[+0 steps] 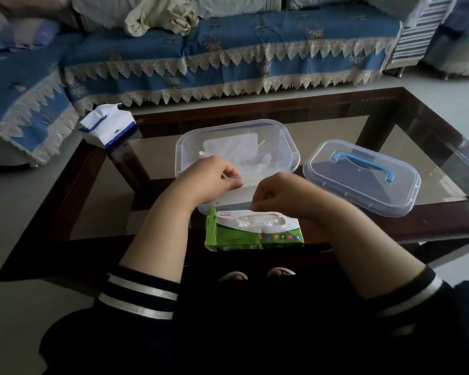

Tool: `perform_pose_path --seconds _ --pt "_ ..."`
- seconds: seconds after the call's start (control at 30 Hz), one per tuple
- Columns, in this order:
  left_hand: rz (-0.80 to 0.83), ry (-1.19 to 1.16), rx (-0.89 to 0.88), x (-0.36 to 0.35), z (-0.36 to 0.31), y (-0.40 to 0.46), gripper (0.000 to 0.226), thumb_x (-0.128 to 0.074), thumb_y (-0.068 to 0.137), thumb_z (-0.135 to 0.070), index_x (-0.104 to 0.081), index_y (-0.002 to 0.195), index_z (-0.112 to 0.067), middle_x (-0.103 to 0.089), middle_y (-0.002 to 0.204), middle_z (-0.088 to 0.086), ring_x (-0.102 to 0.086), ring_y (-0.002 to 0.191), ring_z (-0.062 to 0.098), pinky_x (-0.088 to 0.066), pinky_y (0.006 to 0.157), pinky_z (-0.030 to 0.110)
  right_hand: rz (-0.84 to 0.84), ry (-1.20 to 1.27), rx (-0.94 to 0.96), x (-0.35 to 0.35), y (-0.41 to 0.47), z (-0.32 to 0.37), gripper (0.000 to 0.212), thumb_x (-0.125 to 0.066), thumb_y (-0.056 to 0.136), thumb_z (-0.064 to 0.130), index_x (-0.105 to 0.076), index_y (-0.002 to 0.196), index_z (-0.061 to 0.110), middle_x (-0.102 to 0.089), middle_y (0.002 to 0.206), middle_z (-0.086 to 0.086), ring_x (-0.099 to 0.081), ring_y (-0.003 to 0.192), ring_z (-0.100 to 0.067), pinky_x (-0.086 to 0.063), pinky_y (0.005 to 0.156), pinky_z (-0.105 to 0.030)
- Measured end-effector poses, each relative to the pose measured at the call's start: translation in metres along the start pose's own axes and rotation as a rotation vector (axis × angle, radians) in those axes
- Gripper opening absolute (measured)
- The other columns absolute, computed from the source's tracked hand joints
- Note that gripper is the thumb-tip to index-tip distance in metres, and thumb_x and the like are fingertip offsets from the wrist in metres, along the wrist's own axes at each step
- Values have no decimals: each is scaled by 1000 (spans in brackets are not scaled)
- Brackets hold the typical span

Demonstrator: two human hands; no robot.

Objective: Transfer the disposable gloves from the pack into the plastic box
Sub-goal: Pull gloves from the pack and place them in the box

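A green and white pack of disposable gloves [255,231] lies at the table's near edge, its top torn open. Just behind it stands the clear plastic box [287,136], open, with several thin clear gloves lying inside. My left hand [211,177] hovers over the box's near left part and pinches a thin clear glove [244,190] at one edge. My right hand [279,193] is above the pack's opening and pinches the same glove's other edge. The film stretches between both hands and is hard to see.
The box's clear lid [363,177] with a blue handle lies to the right on the glass coffee table [430,147]. A white and blue tissue pack [107,125] sits at the table's far left corner. A blue covered sofa [200,55] stands behind.
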State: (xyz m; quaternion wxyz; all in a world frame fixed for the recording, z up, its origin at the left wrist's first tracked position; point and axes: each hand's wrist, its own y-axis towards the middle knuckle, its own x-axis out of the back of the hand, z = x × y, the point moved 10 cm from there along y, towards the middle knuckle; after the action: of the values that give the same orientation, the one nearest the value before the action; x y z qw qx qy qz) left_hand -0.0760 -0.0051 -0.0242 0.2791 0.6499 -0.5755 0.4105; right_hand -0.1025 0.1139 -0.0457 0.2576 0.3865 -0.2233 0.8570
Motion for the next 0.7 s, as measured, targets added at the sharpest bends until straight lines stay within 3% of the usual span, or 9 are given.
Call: perform_pose_path --seconds 0.07,0.13,0.23,0.3,0.37,0.5,0.7 --pt "-220 -76 -68 16 -11 -13 17 -70 87 -31 -70 102 -23 -60 99 -12 -56 88 6 -42 74 24 -23 -50 5 -14 4 -5 23 -74 81 35 -70 99 21 -62 92 12 -59 89 -7 -47 83 -24" --pt "-280 -174 -128 18 -23 -29 11 -73 85 -30 -70 91 -21 -62 86 -13 -58 78 4 -45 68 21 -16 -94 26 -29 10 -9 28 -73 80 41 -68 103 25 -57 109 6 -53 100 -10 -45 91 -30" --pt "-56 67 -95 -22 -22 -36 12 -72 85 -32 -68 94 -24 -67 91 -7 -61 84 11 -52 75 31 20 -121 22 -45 14 -17 24 -73 78 43 -68 97 30 -54 116 1 -51 108 -18 -43 94 -35" --pt "89 331 -48 -53 -9 -37 32 -71 84 -40 -62 110 -24 -64 109 -2 -58 97 17 -49 79 34 -4 -120 3 -46 14 -21 26 -73 78 43 -71 100 29 -54 117 1 -50 109 -20 -43 95 -36" --pt "192 413 -23 -74 4 -37 53 -72 81 -48 -53 122 -19 -56 121 2 -52 113 21 -46 89 36 -48 -122 13 -45 12 -19 23 -72 81 39 -72 101 27 -53 119 1 -48 111 -20 -42 96 -37" --pt "248 417 3 -87 17 -30 75 -72 78 -54 -44 137 -16 -48 134 5 -39 126 24 -38 102 36 -109 -169 1 -43 8 -20 18 -70 84 35 -74 96 22 -51 114 2 -46 111 -20 -42 89 -33" --pt "252 407 33 -91 21 -26 76 -74 76 -54 -46 139 -21 -47 136 2 -36 126 25 -36 105 37 -119 -245 -42 -50 4 -20 25 -62 90 32 -71 113 27 -48 118 0 -39 115 -22 -45 91 -39"
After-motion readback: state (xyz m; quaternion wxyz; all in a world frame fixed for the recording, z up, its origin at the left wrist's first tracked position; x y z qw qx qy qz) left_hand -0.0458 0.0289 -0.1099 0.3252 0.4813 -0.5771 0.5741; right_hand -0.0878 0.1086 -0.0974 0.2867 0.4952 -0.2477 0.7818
